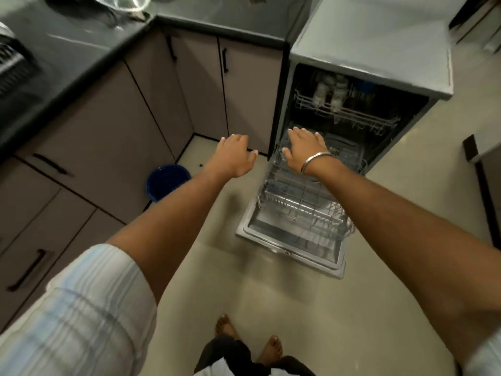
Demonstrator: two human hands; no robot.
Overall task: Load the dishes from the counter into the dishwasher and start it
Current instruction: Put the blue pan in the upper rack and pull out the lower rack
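Both hands are spread open, holding nothing: left hand (233, 156) in mid-air, right hand (306, 147) over the lower rack (303, 202). One dishwasher (379, 50), two racks, one blue bucket (165, 180).

Both arms outstretched, left hand (233, 153) and right hand (306, 147) empty

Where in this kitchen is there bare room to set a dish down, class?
The pulled-out lower rack looks largely bare at its near end, by the open door. The grey dishwasher top is bare too. The upper rack is crowded at its left, where pale items stand.
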